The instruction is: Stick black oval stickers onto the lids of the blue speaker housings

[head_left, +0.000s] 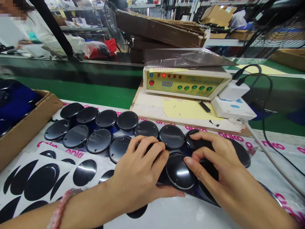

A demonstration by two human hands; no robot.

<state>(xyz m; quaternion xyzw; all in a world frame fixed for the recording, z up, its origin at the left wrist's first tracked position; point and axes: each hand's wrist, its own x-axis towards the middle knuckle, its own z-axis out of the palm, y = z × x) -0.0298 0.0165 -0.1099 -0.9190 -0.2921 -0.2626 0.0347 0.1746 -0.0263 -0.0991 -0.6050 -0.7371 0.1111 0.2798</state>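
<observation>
Glossy black, the near disc (180,171) sits between the two hands, a pale streak of light across its domed face, at the near edge of a cluster of similar discs. The left hand (144,162) is half curled, its fingers bunched over the discs just beside it and its thumb stretched out below the near disc — I cannot tell whether it grips anything. The right hand (220,162) is partly open, thumb tip at the near disc's rim and forefinger reaching over a dark disc (199,141) behind; a firm hold cannot be made out. Leftward run two rows of discs (106,118), many with small holes near the rim, laid on film (269,159) printed in pink. Nearer, white sheets (65,167) bear black ovals (42,181), and at the far left a carton (30,127) holds blue things (16,101). Beyond the discs, a wooden board (147,105) carries a machine (186,83) — one red light glowing among its buttons — with yellow paper (176,109) and a black stick (203,106) in front. White adapters (234,108) stand to its right, a brown sheet (186,57) on top, cardboard (162,27) behind.
</observation>
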